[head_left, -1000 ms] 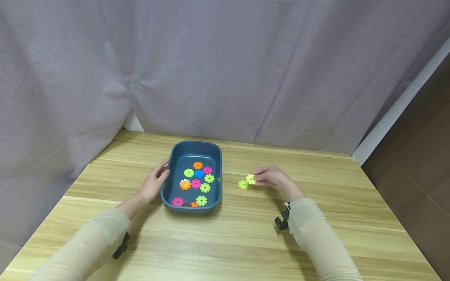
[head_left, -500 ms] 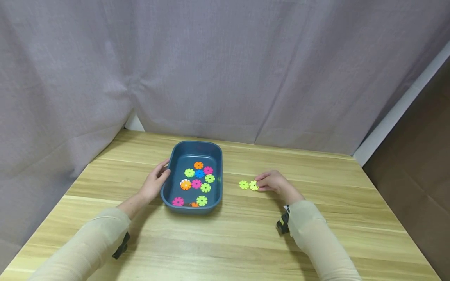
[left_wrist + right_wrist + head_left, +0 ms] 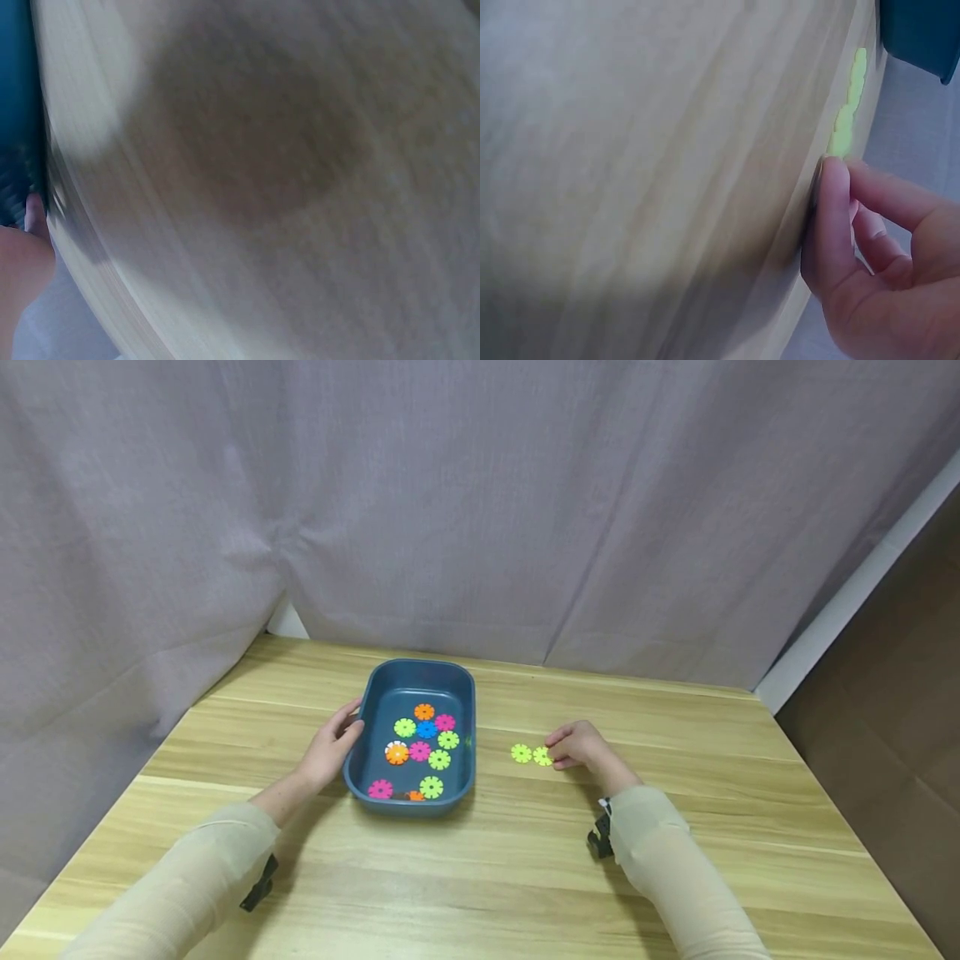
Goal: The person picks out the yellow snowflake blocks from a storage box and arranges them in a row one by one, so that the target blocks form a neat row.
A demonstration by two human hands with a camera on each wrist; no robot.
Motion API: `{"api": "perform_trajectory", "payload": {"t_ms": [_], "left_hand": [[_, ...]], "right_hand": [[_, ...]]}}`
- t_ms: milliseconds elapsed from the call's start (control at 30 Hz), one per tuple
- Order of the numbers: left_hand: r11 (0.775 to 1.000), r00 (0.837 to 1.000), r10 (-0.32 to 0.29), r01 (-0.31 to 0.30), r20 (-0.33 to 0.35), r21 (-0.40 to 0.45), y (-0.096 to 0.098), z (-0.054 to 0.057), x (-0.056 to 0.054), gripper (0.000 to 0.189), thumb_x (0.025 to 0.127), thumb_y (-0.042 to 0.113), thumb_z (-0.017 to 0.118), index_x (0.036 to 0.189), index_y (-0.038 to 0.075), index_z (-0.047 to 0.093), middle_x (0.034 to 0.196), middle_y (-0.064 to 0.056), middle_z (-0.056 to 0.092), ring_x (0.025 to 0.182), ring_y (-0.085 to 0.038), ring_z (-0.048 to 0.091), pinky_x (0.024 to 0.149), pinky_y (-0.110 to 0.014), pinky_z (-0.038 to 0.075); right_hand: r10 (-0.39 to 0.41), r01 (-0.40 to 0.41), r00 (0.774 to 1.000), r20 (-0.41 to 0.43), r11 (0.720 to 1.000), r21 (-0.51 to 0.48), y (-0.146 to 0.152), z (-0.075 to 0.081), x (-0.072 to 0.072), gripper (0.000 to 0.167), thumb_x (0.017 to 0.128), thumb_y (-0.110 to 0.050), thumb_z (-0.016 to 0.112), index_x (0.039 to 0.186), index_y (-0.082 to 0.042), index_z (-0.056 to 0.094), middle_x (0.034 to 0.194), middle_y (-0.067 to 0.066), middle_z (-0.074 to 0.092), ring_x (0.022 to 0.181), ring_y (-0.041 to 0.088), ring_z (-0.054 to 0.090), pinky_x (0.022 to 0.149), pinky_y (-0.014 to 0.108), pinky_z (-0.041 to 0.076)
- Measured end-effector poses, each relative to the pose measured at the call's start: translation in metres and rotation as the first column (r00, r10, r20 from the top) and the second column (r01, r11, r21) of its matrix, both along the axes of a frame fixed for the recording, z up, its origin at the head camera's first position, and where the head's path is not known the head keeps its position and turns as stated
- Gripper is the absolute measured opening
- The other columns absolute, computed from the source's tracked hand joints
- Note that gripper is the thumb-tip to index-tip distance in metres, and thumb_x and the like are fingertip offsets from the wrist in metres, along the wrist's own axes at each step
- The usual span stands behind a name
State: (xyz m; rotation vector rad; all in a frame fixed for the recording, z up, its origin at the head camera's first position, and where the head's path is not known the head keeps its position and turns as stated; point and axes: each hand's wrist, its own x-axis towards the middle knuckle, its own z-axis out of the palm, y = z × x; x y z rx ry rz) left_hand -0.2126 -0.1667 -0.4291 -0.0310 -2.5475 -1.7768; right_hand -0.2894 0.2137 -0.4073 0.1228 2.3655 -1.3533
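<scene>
My left hand holds the left side of a dark blue rectangular tub, the thumb at its rim. Most of its fingers are hidden behind the wall. Right of the tub, my right hand pinches a yellow-green snowflake disc by its right edge, between thumb and fingers. Directly left of it lies another yellow-green snowflake disc, its edge next to the held one. In the right wrist view the two discs appear edge-on in a line, low at the wooden surface.
Inside the tub lie several notched discs, among them a blue disc, a pink disc and an orange disc. A grey curtain hangs behind the wooden table. A brown panel stands at the right.
My right hand has brought its disc down and slightly right, from overlapping the other yellow-green disc to beside it on the table. The left hand and tub have stayed in place.
</scene>
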Motion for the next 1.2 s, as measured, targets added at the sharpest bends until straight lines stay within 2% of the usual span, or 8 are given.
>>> {"api": "perform_trajectory", "payload": {"t_ms": [200, 333, 433, 600, 767, 900, 1067, 1200], "left_hand": [[1.000, 1.000, 0.006, -0.006, 0.011, -0.009, 0.002, 0.004, 0.003, 0.051, 0.100, 0.020, 0.039, 0.147, 0.005, 0.026, 0.136, -0.029, 0.044, 0.125, -0.039, 0.044, 0.107, -0.050, 0.035], [1.000, 1.000, 0.008, -0.007, 0.013, -0.023, 0.002, 0.007, 0.004, 0.051, 0.101, 0.021, 0.038, 0.147, 0.005, 0.025, 0.135, -0.029, 0.045, 0.124, -0.039, 0.044, 0.107, -0.050, 0.036], [1.000, 1.000, 0.003, -0.002, 0.007, -0.022, 0.002, 0.006, 0.003, 0.051, 0.101, 0.021, 0.038, 0.147, 0.005, 0.025, 0.135, -0.030, 0.044, 0.124, -0.039, 0.044, 0.107, -0.050, 0.036], [1.000, 1.000, 0.003, -0.002, 0.014, -0.015, 0.002, 0.006, 0.003, 0.051, 0.101, 0.021, 0.038, 0.148, 0.005, 0.025, 0.137, -0.029, 0.043, 0.125, -0.039, 0.043, 0.107, -0.050, 0.035], [1.000, 1.000, 0.014, -0.014, 0.009, -0.007, 0.003, 0.004, 0.002, 0.050, 0.100, 0.019, 0.039, 0.147, 0.004, 0.026, 0.135, -0.030, 0.045, 0.124, -0.039, 0.044, 0.107, -0.050, 0.036], [1.000, 1.000, 0.019, -0.019, 0.006, -0.005, 0.004, 0.002, 0.002, 0.050, 0.100, 0.019, 0.039, 0.147, 0.005, 0.027, 0.133, -0.030, 0.046, 0.123, -0.038, 0.045, 0.106, -0.049, 0.036], [1.000, 1.000, 0.025, -0.025, 0.013, 0.004, 0.005, 0.001, 0.000, 0.050, 0.100, 0.019, 0.040, 0.147, 0.007, 0.028, 0.135, -0.028, 0.046, 0.124, -0.038, 0.044, 0.107, -0.049, 0.036], [1.000, 1.000, 0.019, -0.019, 0.007, 0.009, 0.006, 0.002, -0.002, 0.050, 0.100, 0.020, 0.040, 0.147, 0.008, 0.027, 0.135, -0.028, 0.045, 0.125, -0.039, 0.044, 0.107, -0.050, 0.035]], "right_hand": [[-0.006, 0.006, 0.999, -0.041, 1.000, 0.008, -0.008, 0.010, -0.001, 0.028, 0.083, 0.004, 0.061, 0.109, 0.013, 0.056, 0.072, 0.002, 0.057, 0.056, 0.008, 0.055, 0.058, 0.022, 0.055], [0.007, -0.008, 0.999, -0.049, 0.999, -0.034, -0.023, 0.021, -0.004, 0.035, 0.086, -0.003, 0.061, 0.117, 0.012, 0.053, 0.075, 0.001, 0.058, 0.058, 0.007, 0.056, 0.061, 0.021, 0.055], [0.023, -0.030, 0.997, -0.075, 0.995, -0.097, -0.041, 0.031, -0.003, 0.041, 0.087, -0.005, 0.062, 0.122, 0.013, 0.051, 0.086, 0.006, 0.062, 0.070, 0.012, 0.062, 0.070, 0.026, 0.057], [0.029, -0.055, 0.991, -0.133, 0.980, -0.192, -0.082, 0.047, 0.002, 0.042, 0.088, -0.005, 0.061, 0.125, 0.012, 0.049, 0.110, 0.019, 0.061, 0.102, 0.034, 0.060, 0.088, 0.038, 0.053], [0.030, -0.068, 0.987, -0.160, 0.968, -0.241, -0.122, 0.053, 0.006, 0.040, 0.086, -0.006, 0.065, 0.122, 0.008, 0.054, 0.107, 0.016, 0.060, 0.108, 0.036, 0.058, 0.088, 0.040, 0.053], [0.118, -0.154, 0.977, -0.179, 0.967, -0.203, -0.141, 0.050, 0.011, 0.039, 0.085, -0.007, 0.067, 0.120, 0.006, 0.057, 0.101, 0.013, 0.062, 0.104, 0.036, 0.062, 0.087, 0.041, 0.053], [0.271, -0.292, 0.949, -0.163, 0.948, -0.126, -0.148, 0.045, 0.016, 0.038, 0.083, -0.006, 0.068, 0.118, 0.006, 0.058, 0.090, 0.009, 0.062, 0.096, 0.037, 0.064, 0.089, 0.044, 0.052], [0.307, -0.325, 0.941, -0.140, 0.938, -0.123, -0.150, 0.044, 0.018, 0.039, 0.083, -0.005, 0.069, 0.118, 0.006, 0.058, 0.087, 0.006, 0.060, 0.097, 0.040, 0.063, 0.090, 0.045, 0.051]]}}
